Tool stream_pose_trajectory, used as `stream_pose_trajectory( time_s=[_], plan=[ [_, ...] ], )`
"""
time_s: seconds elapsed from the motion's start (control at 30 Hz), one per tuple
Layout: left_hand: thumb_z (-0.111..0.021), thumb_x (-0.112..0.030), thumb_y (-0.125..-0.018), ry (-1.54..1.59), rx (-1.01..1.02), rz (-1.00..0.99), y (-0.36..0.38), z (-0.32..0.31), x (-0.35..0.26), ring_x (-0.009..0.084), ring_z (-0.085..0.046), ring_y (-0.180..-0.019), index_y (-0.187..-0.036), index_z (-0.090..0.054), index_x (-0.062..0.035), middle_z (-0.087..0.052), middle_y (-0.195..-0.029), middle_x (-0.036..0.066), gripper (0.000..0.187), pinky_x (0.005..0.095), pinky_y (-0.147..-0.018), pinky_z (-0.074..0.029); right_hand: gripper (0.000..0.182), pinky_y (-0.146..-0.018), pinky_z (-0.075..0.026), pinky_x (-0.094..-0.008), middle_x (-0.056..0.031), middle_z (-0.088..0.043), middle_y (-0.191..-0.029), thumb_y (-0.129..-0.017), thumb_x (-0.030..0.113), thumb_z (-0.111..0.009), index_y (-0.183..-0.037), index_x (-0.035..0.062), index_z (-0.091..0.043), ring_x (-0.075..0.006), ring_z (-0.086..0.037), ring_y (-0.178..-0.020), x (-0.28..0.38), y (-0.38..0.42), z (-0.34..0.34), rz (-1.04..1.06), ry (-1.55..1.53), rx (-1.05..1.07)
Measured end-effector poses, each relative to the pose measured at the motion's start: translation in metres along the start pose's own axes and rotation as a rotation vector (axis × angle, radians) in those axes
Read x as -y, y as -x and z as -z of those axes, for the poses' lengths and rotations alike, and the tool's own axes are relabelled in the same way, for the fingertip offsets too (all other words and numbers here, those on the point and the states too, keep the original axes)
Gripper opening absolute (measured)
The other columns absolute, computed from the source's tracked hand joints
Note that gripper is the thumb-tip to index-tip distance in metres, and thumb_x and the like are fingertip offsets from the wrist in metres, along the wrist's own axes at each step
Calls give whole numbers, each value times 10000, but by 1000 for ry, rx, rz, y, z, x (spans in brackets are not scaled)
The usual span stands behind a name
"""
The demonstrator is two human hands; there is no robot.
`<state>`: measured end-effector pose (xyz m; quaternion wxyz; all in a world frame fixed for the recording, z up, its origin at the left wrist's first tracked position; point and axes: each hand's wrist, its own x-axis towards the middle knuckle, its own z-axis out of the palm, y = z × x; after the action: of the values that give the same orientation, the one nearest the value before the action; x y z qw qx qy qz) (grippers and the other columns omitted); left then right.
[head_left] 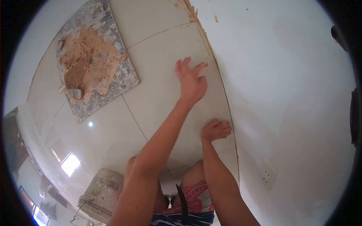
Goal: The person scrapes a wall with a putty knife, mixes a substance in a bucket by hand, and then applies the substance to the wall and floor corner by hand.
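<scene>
My left hand [191,82] hovers over the pale floor tiles [158,56] near the foot of the white wall [279,94]. Its fingers are spread and hold nothing, and one fingertip carries a brown smear. Lower down, my right hand [217,130] is close beside the wall with its fingers curled in; whatever they may hold is hidden. Brown paste [201,32] runs along the upper part of the joint between wall and floor. At upper left, a stained board [126,71] bears a spread heap of the same-coloured paste [96,56].
A flat tool with a handle [77,93] lies in the paste on the board. A dirty bucket [103,188] stands at lower left by my leg. An outlet [268,175] is set in the wall at right. Dark objects [354,116] show at the far right edge.
</scene>
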<state>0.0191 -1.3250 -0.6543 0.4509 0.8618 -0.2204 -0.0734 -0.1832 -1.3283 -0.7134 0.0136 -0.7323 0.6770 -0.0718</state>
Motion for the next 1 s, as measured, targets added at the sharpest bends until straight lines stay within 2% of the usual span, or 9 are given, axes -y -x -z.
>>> stream_pose_trajectory(
  time_s=[0.1, 0.17, 0.4, 0.47, 0.6, 0.67, 0.7, 0.8, 1.0],
  plan=[
    [-554, -20, -704, -75, -38, 15, -12, -39, -17, 471, -203, -1291, -1151, -633, -143, -320, -1361, 235, 470, 584, -1066, -187, 193, -805, -319, -469, -146, -392, -963, -782, 230, -437, -892, 72, -425, -326, -378, -932, -1, 0, 1, -3, 7, 7],
    [-550, -19, -703, -150, -45, 46, -19, -52, -20, 505, -173, -1290, -1170, -615, -97, -298, -1367, 242, 477, 600, -1072, -163, 195, -811, -316, -472, -148, -390, -962, -780, 234, -436, -889, 72, -422, -327, -378, -932, 0, 1, 3, -3, 3, 10],
    [-566, -24, -704, -276, -64, -7, -10, -64, -25, 506, -126, -1319, -1172, -612, -71, -274, -1388, 230, 473, 628, -1079, -125, 230, -814, -311, -473, -149, -377, -973, -774, 250, -443, -893, 54, -419, -331, -369, -930, 3, -1, 8, -30, -59, 55],
    [-572, -26, -707, -400, 106, -92, 5, -57, -28, 520, -126, -1309, -1196, -597, -91, -265, -1391, 243, 494, 631, -1078, -121, 242, -814, -311, -473, -151, -376, -978, -771, 255, -446, -902, 55, -420, -331, -369, -935, 3, 0, 9, -31, -70, 73],
    [-571, -27, -706, -293, 166, -76, 5, -34, -28, 526, -144, -1300, -1228, -572, -116, -260, -1397, 247, 529, 630, -1076, -128, 267, -814, -315, -474, -158, -376, -986, -761, 266, -450, -923, 56, -430, -337, -371, -951, 0, 1, 4, -23, -4, 65],
    [-573, -29, -705, -205, 24, -6, -9, -35, -25, 520, -149, -1308, -1259, -553, -149, -244, -1423, 235, 567, 635, -1069, -139, 272, -813, -316, -475, -159, -377, -990, -758, 263, -451, -930, 53, -434, -340, -371, -954, 0, -1, 6, -20, 23, 62],
    [-573, -29, -705, -199, 28, -6, -16, -37, -25, 520, -149, -1308, -1259, -553, -149, -244, -1423, 235, 567, 635, -1069, -139, 276, -812, -318, -476, -162, -381, -996, -756, 260, -451, -935, 49, -439, -340, -372, -954, 2, -1, 6, -42, -1, 78],
    [-571, -60, -722, -379, 20, 1, -32, -47, -21, 511, -150, -1320, -1267, -547, -126, -232, -1445, 216, 550, 642, -1061, -149, 288, -808, -320, -482, -167, -388, -1008, -751, 255, -452, -946, 43, -445, -341, -375, -953, 2, -1, 7, -46, -20, 87],
    [-555, -136, -772, -723, 63, -144, -24, -62, -18, 507, -151, -1328, -1271, -528, -60, -207, -1468, 209, 505, 663, -1049, -147, 295, -800, -321, -491, -167, -401, -1006, -744, 254, -455, -954, 46, -451, -348, -380, -952, -5, 0, -1, -18, -59, 54]
  ],
)
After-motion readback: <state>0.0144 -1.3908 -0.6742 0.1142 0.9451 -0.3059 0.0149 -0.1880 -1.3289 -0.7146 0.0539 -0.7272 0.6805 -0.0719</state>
